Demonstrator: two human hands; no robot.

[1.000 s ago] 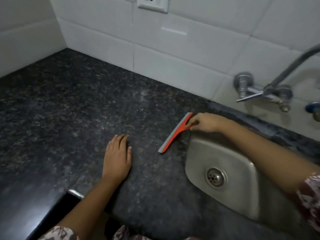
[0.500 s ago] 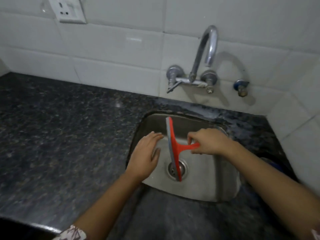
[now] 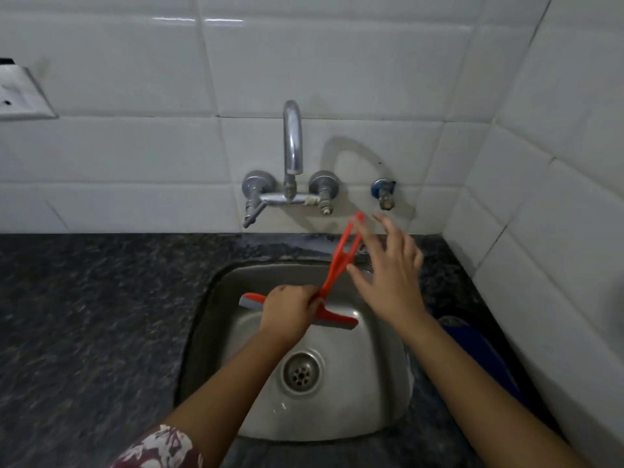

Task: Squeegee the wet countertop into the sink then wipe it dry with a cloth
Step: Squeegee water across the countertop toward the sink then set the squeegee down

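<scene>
**Squeegee over the basin, left hand holding**

Squeegee [image 3: 332,265] hangs above sink [image 3: 209,319]; blade runs crosswise, handle points away toward tap [image 3: 292,143]. My left hand [image 3: 290,314] is clenched where handle meets blade. My right hand [image 3: 388,275] is spread, empty, just beside the handle. Countertop [image 3: 84,315] lies left. No cloth visible.

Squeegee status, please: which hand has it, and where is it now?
Left hand shut on squeegee, over sink. Right hand open beside handle, fingers spread. Faucet behind, clear.
</scene>
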